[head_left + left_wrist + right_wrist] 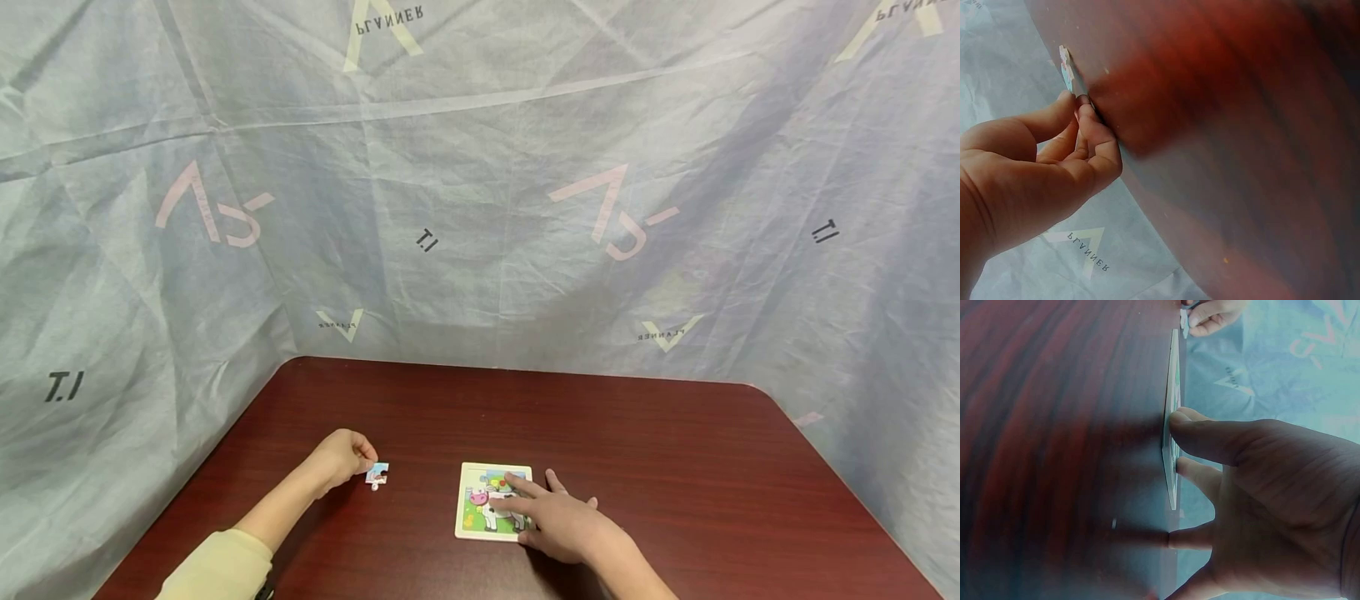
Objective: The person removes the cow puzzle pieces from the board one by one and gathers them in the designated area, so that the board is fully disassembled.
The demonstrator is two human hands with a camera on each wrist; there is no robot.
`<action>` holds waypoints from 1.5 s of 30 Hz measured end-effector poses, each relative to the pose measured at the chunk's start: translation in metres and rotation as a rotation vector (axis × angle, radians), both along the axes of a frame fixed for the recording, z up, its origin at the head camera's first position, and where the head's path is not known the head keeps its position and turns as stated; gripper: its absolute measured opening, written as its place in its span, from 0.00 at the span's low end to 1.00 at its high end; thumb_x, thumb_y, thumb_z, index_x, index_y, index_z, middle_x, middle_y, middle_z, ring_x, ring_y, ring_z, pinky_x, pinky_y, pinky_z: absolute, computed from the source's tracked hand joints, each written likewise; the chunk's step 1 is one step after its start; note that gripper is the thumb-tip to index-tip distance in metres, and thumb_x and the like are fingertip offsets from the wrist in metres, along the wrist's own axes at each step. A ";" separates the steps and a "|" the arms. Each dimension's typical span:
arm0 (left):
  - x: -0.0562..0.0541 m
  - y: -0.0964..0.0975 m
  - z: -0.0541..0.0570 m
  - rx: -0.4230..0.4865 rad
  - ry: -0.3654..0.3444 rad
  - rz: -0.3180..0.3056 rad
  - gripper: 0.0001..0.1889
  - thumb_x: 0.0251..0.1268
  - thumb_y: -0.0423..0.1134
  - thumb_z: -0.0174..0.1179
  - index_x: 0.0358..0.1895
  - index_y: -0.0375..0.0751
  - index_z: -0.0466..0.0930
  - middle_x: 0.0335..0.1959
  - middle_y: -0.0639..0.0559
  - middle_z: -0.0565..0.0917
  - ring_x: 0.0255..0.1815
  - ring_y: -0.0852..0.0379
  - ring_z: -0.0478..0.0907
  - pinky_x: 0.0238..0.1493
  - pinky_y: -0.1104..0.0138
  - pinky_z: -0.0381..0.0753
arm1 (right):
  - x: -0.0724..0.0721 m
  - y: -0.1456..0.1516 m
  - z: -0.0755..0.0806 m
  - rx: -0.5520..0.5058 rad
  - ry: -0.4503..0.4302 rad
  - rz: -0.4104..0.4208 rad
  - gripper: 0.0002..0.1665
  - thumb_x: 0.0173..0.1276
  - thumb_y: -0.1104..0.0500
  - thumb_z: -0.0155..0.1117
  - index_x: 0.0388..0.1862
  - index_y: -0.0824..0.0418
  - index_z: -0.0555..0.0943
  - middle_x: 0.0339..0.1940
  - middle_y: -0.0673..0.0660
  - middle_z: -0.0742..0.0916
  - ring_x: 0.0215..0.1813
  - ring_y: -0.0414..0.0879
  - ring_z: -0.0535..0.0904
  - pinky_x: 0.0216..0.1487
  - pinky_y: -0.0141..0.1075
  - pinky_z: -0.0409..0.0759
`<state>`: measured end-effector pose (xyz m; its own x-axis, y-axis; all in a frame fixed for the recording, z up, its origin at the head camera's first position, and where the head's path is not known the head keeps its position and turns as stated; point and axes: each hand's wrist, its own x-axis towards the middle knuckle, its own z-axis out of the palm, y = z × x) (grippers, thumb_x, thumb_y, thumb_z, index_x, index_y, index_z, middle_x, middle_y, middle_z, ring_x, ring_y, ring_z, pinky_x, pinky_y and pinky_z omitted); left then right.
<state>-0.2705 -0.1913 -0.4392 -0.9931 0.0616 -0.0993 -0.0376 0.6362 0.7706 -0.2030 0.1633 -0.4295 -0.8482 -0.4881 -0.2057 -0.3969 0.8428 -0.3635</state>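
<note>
On the dark red-brown tabletop (660, 450), we see a cow jigsaw puzzle (489, 521) lying flat in a square, cream-coloured frame (480, 538). Its picture shows a white cow with black patches and a pink muzzle, standing on green, with blue behind; a pale patch shows at the upper left corner. Well apart to the left, we find a loose jigsaw piece (377, 472), mostly light blue with some white, bearing a round knob at the bottom and a notch on the right side.

The left hand (341, 460) pinches that piece by its edge, thumb and fingertips brought close together; from these angles we cannot quite tell whether the piece touches the tabletop. The right hand (566, 525) spreads its fingers wide: the thumb rests at the puzzle's lower right edge, two fingers reach over the picture, and the others extend past the frame's right side.
</note>
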 end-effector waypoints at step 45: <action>0.006 0.097 0.023 0.082 0.081 -0.248 0.05 0.61 0.29 0.70 0.32 0.37 0.82 0.25 0.51 0.77 0.27 0.56 0.70 0.27 0.65 0.70 | 0.000 -0.002 0.002 0.023 0.037 -0.015 0.32 0.70 0.51 0.69 0.69 0.26 0.74 0.80 0.51 0.65 0.76 0.72 0.56 0.46 0.84 0.59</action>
<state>-0.2646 -0.0940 -0.4160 -0.9513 0.3082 -0.0046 0.1755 0.5535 0.8141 -0.2026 0.1615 -0.4280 -0.8626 -0.4706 -0.1855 -0.3967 0.8569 -0.3291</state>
